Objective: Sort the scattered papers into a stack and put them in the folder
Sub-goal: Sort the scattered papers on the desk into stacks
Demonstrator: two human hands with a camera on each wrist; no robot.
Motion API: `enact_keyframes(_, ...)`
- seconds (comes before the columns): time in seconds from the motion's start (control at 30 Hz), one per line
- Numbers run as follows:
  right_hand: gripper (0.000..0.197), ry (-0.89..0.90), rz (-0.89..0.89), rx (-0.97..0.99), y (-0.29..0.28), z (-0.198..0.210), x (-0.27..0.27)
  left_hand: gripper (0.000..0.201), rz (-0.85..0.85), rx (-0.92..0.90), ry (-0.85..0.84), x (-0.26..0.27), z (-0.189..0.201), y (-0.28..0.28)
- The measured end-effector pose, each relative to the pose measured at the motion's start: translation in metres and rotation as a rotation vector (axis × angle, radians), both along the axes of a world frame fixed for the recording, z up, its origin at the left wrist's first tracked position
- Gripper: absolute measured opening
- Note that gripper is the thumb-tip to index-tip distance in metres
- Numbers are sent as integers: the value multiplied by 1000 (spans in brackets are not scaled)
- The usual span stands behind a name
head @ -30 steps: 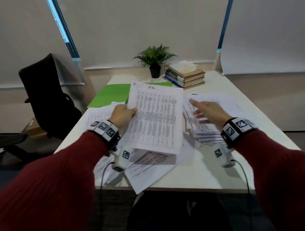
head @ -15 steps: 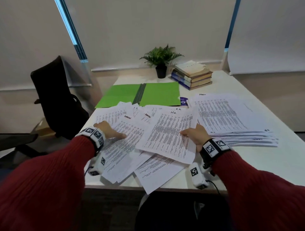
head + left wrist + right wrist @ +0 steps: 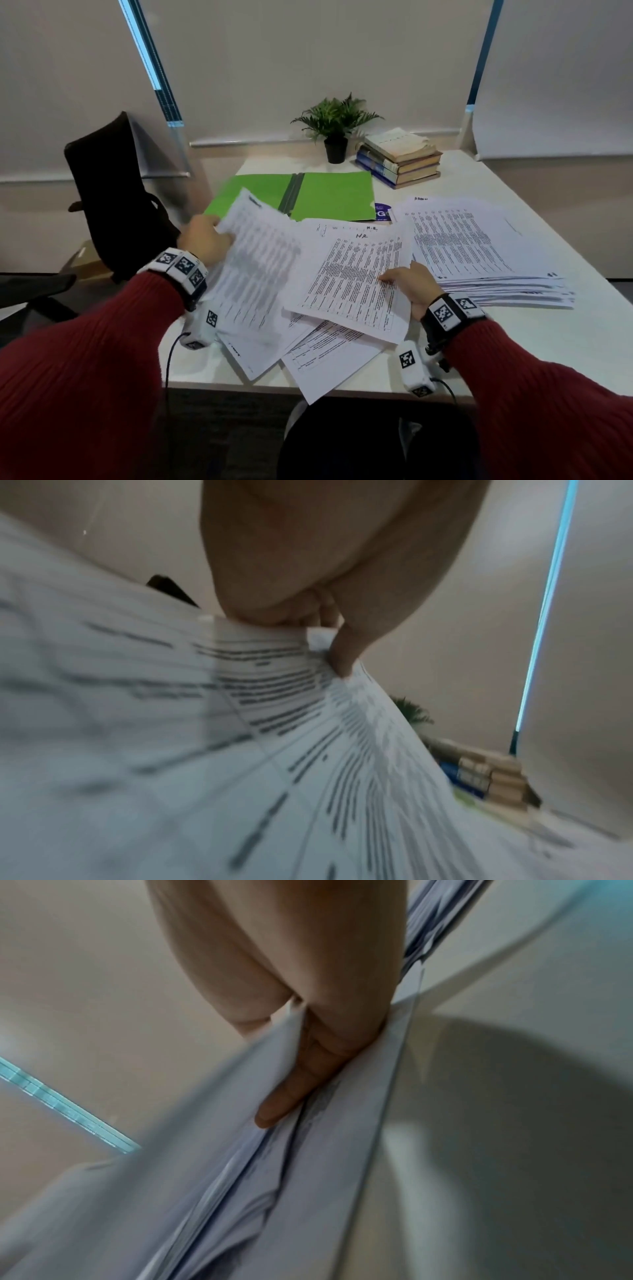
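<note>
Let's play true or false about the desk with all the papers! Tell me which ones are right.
1. The green folder lies open. True.
2. The left hand is empty. False: it holds a lifted sheet.
3. The plant stands on the books. False: it stands beside them on the table.
4. The right hand grips a printed page. True.
5. The papers are in the folder. False: they lie on the table.
</note>
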State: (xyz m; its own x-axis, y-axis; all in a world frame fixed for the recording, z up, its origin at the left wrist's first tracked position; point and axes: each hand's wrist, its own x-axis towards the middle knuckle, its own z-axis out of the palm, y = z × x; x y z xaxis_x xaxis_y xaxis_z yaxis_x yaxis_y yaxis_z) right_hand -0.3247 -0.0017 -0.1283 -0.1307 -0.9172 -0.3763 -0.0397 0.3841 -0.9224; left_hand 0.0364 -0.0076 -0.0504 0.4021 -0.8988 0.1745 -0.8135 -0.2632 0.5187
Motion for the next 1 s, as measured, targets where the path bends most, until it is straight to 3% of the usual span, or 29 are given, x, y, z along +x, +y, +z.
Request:
enact_keyframes(0.07,56,18,21,16,-1,1,0,26,74,-231,111,-1,28,5)
enact_keyframes(0.13,49,30,28,4,-6,-5,-3,27,83,-383,265,-6,51,4)
enact_keyframes(0.2,67,17,41,10,1,5,-1,23,55,-438,401,-17,61,-1)
enact_keyframes(0.23,79,-18,45,17,5,10,1,24,33,-432,474,-24,58,-6)
enact_keyframes(0.3,83,-53,22,17,11,18,5,28,-14,-349,574,-42,42,-15)
enact_keyframes(0.4,89,-196,-17,35,11,19,5,21,-96,-158,552,-83,3,-21)
enact_keyframes(0.5,119,-222,-37,15,6,14,4,47,-105,37,544,-119,-32,-21)
enact_keyframes(0.57,93,-100,5,-49,6,10,4,53,-115,111,608,-129,-43,-22)
enact_keyframes(0.63,37,32,55,-135,8,7,3,48,-139,139,510,-124,-44,-23)
enact_keyframes(0.67,26,58,62,-159,5,2,2,48,-141,143,432,-116,-42,-22)
enact_keyframes(0.8,31,84,56,-191,-1,-6,3,64,59,295,146,-38,-38,-16)
enact_keyframes(0.9,37,73,65,-208,-4,-6,6,149,291,449,-45,42,-71,-27)
enact_keyframes(0.93,37,64,56,-208,-5,-6,7,157,327,461,-49,61,-79,-28)
enact_keyframes(1.0,35,27,21,-191,-6,-7,9,132,320,411,49,62,-70,-13)
